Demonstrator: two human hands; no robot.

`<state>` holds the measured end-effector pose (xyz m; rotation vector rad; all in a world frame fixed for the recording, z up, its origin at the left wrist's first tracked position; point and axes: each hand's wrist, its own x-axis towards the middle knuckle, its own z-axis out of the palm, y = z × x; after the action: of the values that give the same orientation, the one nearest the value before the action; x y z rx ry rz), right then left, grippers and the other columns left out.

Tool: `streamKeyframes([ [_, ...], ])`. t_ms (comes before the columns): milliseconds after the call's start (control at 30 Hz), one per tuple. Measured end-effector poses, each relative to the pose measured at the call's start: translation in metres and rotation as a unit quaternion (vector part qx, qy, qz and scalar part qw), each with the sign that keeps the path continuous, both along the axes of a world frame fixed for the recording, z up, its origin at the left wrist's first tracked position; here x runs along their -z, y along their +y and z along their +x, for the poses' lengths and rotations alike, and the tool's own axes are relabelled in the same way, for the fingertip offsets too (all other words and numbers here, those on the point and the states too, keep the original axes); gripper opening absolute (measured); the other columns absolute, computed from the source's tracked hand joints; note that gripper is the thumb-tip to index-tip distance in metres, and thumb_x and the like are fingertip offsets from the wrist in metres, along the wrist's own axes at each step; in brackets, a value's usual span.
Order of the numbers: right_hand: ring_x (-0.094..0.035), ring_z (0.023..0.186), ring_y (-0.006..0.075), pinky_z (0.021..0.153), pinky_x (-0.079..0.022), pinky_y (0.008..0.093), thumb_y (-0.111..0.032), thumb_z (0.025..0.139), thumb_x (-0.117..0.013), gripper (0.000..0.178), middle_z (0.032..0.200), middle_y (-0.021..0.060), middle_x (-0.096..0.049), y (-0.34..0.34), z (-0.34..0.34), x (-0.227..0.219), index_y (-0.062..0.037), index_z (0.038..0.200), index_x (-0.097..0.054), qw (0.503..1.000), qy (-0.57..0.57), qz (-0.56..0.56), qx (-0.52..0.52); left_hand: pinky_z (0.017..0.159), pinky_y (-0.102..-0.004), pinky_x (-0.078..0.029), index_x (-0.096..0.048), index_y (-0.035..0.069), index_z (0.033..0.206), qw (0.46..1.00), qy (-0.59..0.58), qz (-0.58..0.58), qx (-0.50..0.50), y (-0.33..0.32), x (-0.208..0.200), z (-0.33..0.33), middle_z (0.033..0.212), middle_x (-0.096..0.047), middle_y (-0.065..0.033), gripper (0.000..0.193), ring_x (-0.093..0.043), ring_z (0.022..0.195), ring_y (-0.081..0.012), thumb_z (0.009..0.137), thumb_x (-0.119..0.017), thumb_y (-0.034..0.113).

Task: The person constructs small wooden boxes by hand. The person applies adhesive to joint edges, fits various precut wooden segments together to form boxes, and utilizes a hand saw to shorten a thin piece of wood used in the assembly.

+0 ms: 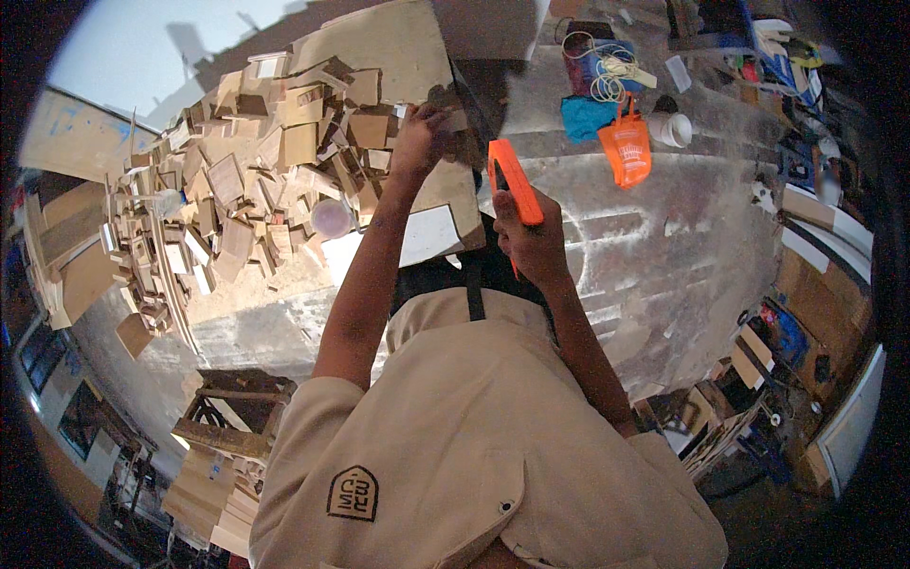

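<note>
My left hand [423, 142] reaches over the right edge of the worktable, its fingers bent in shadow around what looks like a small piece of wood [455, 120]. The dim light hides much of this grip. Closer to my body, my right hand [533, 242] is closed around an orange tool [517, 180] with a long angular frame, held upright just off the table's right edge. What kind of tool it is does not show clearly. Left of my left hand lies a large heap of wooden offcuts [303, 114]. A white sheet [427, 237] lies under my left forearm.
The worktable [408, 47] also bears a round, pale translucent container [332, 219]. On the floor to the right lie an orange bag [626, 152], a teal cloth [586, 119], a coiled cable [616, 71] and a white bucket [671, 130]. A wooden frame [223, 436] stands at lower left.
</note>
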<state>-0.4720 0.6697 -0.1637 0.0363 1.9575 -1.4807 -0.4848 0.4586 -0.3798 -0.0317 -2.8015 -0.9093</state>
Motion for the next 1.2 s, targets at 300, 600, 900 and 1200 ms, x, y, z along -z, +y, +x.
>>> streamKeyframes([
  [300, -0.051, 0.057, 0.0111, 0.052, -0.043, 0.031, -0.031, 0.095, -0.063, 0.031, 0.063, 0.0031, -0.053, -0.006, 0.004, -0.008, -0.0026, 0.085, -0.056, 0.999, 0.031, 0.044, 0.001, 0.096, -0.043, -0.043, -0.065, 0.006, 0.116, 1.0, 0.009, 0.003, -0.006, -0.001, 0.001, 0.005, 0.111, -0.063, -0.0141, 0.046, -0.052, 0.105, -0.036, 0.071, -0.069, 0.01],
  [600, -0.044, 0.047, 0.0071, 0.043, -0.035, 0.0276, -0.037, 0.095, -0.063, 0.036, 0.057, -0.0008, -0.049, -0.005, 0.012, -0.01, -0.0037, 0.082, -0.056, 0.999, 0.014, 0.019, 0.031, 0.103, -0.0445, -0.038, -0.064, 0.008, 0.12, 1.0, -0.005, 0.011, -0.017, 0.0, 0.004, 0.005, 0.112, -0.061, -0.015, 0.047, -0.051, 0.11, -0.0369, 0.073, -0.068, 0.01],
  [900, -0.045, 0.05, 0.0067, 0.045, -0.035, 0.0272, -0.031, 0.095, -0.064, 0.031, 0.062, -0.0002, -0.051, -0.009, 0.015, -0.008, -0.0034, 0.082, -0.056, 1.0, 0.007, 0.015, 0.019, 0.106, -0.0455, -0.038, -0.062, 0.01, 0.123, 0.999, -0.035, -0.002, -0.016, -0.002, 0.005, 0.007, 0.119, -0.058, -0.0152, 0.046, -0.049, 0.113, -0.0384, 0.077, -0.067, 0.012],
  [1200, -0.048, 0.055, 0.0132, 0.052, -0.041, 0.0335, -0.03, 0.095, -0.063, 0.034, 0.062, 0.0038, -0.051, -0.017, 0.014, -0.009, -0.0014, 0.08, -0.053, 0.998, 0.052, 0.039, -0.005, 0.102, -0.0452, -0.041, -0.063, 0.009, 0.122, 0.999, -0.031, -0.009, -0.03, 0.0, 0.002, 0.008, 0.121, -0.058, -0.0144, 0.048, -0.049, 0.112, -0.0391, 0.075, -0.068, 0.01],
])
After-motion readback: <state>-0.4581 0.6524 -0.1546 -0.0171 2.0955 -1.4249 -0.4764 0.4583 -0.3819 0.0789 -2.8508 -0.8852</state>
